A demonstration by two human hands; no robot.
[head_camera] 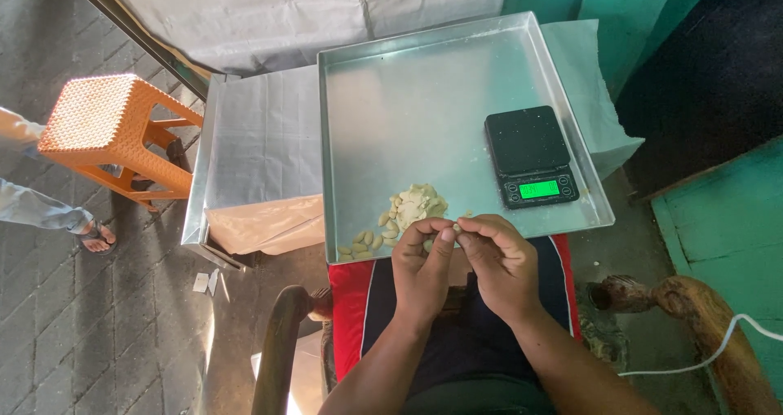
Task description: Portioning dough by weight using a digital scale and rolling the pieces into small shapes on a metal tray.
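Both my hands meet over the near edge of a metal tray [408,113] resting on my lap. My left hand [422,272] and my right hand [499,260] pinch one small pale piece [451,231] between their fingertips. Just beyond the fingers lies a small heap of pale, peeled pieces [414,205], with several loose ones [367,240] trailing toward the tray's near left corner. A black digital scale [530,156] with a lit green display stands on the tray's right side.
A second metal tray [245,138] lies left of the first. An orange plastic stool [106,125] stands at far left, beside another person's sandalled foot [94,236]. Wooden chair arms [281,342] flank my legs; a white cable [718,346] crosses the right one.
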